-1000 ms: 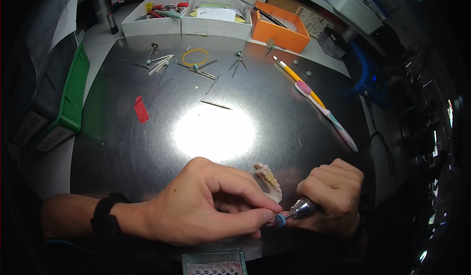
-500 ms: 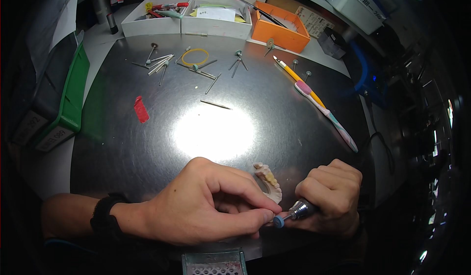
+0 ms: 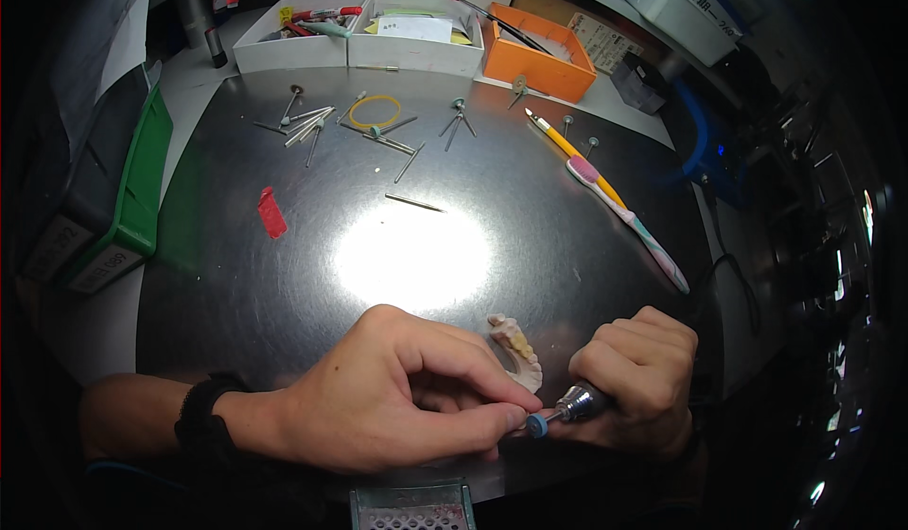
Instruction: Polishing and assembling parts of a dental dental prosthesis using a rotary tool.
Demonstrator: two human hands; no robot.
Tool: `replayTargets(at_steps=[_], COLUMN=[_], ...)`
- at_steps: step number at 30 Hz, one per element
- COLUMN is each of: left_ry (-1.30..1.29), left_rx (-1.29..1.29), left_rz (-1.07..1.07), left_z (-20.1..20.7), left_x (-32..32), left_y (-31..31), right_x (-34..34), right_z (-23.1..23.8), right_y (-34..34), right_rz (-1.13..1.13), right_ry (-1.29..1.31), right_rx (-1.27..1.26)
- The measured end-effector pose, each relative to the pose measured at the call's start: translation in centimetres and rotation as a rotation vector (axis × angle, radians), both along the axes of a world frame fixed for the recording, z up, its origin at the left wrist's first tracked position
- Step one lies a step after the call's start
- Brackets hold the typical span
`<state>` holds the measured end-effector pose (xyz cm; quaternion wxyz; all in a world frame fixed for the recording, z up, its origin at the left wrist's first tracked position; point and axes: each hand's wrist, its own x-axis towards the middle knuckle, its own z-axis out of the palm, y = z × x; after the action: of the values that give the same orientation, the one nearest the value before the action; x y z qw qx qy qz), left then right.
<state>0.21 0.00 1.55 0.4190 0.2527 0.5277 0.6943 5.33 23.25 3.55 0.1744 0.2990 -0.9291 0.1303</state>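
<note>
1. Currently, taking twelve o'clock as straight away from the person, the left hand (image 3: 407,398) lies at six, its forearm coming from eight with a black wristband (image 3: 203,424). Thumb and index finger form a pinch, tips almost together; I cannot tell what, if anything, is between them.
2. The right hand (image 3: 648,379), at four o'clock, is curled firmly round a metal handpiece (image 3: 586,399), whose nose points toward eight. The blue wheel (image 3: 537,425) on its shank sits right beside the left fingertips; contact is unclear.
3. Between four and five o'clock, a curved dental model (image 3: 526,355) rests on the dark tabletop (image 3: 218,303), between the hands and just beyond the pinch.
4. Toward two o'clock, a yellow-handled tool (image 3: 567,139) and a pink-and-white toothbrush (image 3: 653,248) lie together.
5. Around eleven to twelve, slim metal burs (image 3: 308,125) are scattered near a yellow rubber band (image 3: 352,112); a red strip (image 3: 271,212) lies near ten.
6. At one o'clock stands an orange box (image 3: 534,77); at six, a perforated tray (image 3: 358,511).
</note>
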Motion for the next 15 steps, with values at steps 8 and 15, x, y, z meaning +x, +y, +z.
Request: replayTargets(at_steps=[8,15], left_ry=[-0.015,-0.008], left_rx=[0.048,0.0], left_rz=[0.055,0.015], left_z=[-0.37,0.16], left_x=[0.42,0.07], left_y=[0.28,0.01], right_x=[0.1,0.04], right_z=[0.15,0.07], right_y=[0.11,0.06], right_rz=[-0.008,-0.007], right_ry=[-0.001,-0.006], right_rx=[0.023,0.021])
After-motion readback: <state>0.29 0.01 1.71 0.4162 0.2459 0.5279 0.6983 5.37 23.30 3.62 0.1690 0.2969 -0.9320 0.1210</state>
